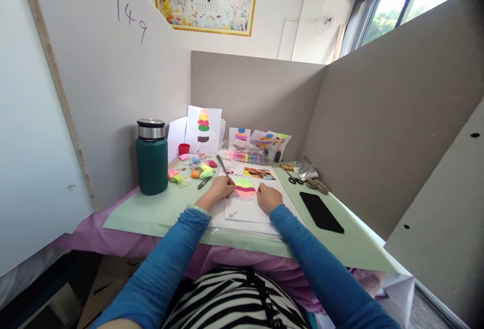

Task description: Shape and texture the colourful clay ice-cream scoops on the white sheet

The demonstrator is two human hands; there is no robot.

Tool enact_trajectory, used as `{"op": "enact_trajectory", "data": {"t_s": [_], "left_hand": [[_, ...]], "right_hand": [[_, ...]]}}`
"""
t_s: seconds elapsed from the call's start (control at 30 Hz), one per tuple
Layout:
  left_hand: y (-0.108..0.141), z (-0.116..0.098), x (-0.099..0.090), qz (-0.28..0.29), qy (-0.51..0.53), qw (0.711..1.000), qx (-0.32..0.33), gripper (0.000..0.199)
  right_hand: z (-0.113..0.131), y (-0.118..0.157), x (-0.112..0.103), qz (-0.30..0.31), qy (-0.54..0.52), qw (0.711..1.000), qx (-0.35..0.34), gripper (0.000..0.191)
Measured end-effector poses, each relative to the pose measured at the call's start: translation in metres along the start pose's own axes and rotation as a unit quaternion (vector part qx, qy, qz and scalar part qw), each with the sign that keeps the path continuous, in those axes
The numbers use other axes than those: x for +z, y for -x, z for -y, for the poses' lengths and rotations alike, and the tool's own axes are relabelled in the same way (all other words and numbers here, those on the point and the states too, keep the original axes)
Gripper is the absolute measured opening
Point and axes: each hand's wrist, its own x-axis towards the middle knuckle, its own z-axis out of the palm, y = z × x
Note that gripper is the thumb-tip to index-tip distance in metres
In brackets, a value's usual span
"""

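Note:
Closed round a metal fork [223,166], my left hand [220,188] rests at the left side of a white sheet [249,213]. The fork's tines touch or hover just over the left edge of a coloured patch [245,188] with yellow-green, dark pink, pink and pale purple bands. My right hand [269,198] lies on the sheet right of the patch, its fingers curled in; whatever they hold, if anything, is hidden. A small dark sketch [233,214] shows near the sheet's lower left corner.
A green bottle [152,160] stands at the left. Bagged coloured clay [196,172], a pen [204,183] and a red cup [184,149] lie beyond my left hand. Scissors [295,178] and a black phone [321,212] are at the right. Painted cards [203,129] lean at the back.

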Motion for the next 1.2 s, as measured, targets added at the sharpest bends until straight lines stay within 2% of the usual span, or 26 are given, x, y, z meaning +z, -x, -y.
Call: {"op": "enact_trajectory", "data": {"t_s": [0.4,0.77,0.97,1.07,1.2], "left_hand": [[0.004,-0.007,-0.002,-0.028,0.022,0.998,-0.045,0.014],[0.008,-0.011,-0.009,-0.038,0.010,0.998,-0.040,0.016],[0.011,-0.014,-0.016,-0.031,0.026,0.996,-0.081,0.013],[0.008,-0.011,-0.015,-0.028,0.001,0.996,-0.087,0.013],[0.007,-0.006,-0.012,-0.033,-0.037,0.997,-0.064,0.013]], "right_hand": [[0.000,0.000,-0.001,-0.002,-0.002,1.000,-0.001,0.024],[0.000,0.000,0.001,-0.005,0.001,1.000,-0.007,0.023],[0.000,0.000,0.001,-0.002,0.003,1.000,-0.005,0.024],[0.000,0.000,0.001,-0.003,0.005,1.000,-0.003,0.024],[0.000,-0.001,0.002,-0.006,0.008,1.000,-0.003,0.024]]}}
